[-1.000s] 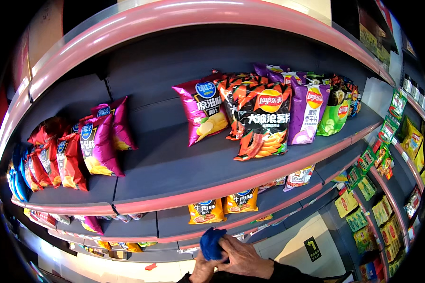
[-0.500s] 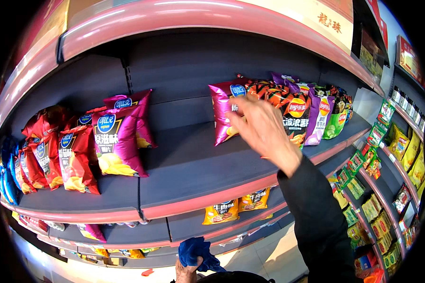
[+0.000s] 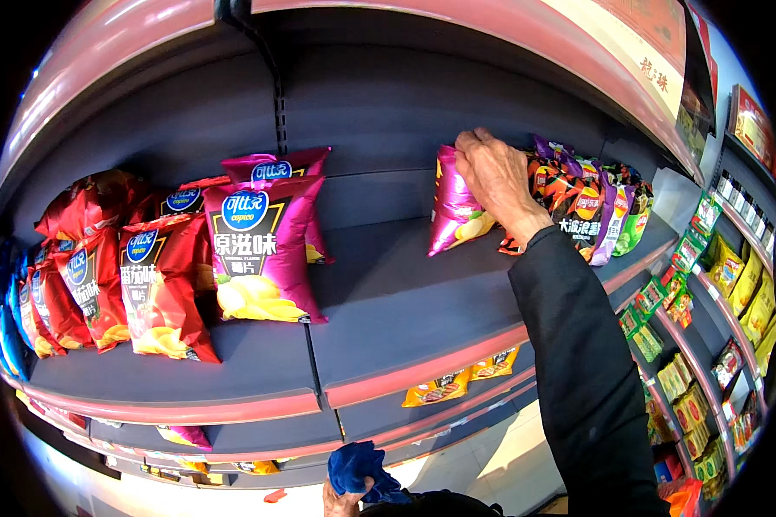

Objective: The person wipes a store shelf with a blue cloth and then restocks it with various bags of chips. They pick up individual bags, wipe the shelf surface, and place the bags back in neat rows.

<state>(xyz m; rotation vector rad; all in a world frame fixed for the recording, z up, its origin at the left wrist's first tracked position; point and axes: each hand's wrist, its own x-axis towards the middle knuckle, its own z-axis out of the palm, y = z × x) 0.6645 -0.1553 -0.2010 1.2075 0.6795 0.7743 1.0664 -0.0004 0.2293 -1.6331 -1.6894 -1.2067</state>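
Note:
My right hand (image 3: 498,181) reaches onto the shelf, its fingers curled and closed at the top edge of a magenta bag of chips (image 3: 453,211). The bag stands upright, its right side partly behind the hand. Just to its right stand black-and-orange chip bags (image 3: 569,194), a purple one (image 3: 614,220) and a green one (image 3: 640,215). Low in the picture, my left hand (image 3: 343,501) is wrapped round a crumpled blue cloth (image 3: 360,470).
Two more magenta bags (image 3: 267,250) stand left of centre, beside several red bags (image 3: 159,289) and blue ones (image 3: 9,319). Yellow bags (image 3: 444,389) lie on the shelf below. A pink shelf edge (image 3: 431,366) runs along the front; another rack (image 3: 703,353) stands at right.
My right hand has gone from hovering open before the bags to closing at the magenta bag's top. That bag now looks turned. The view has shifted; my left hand still holds the cloth.

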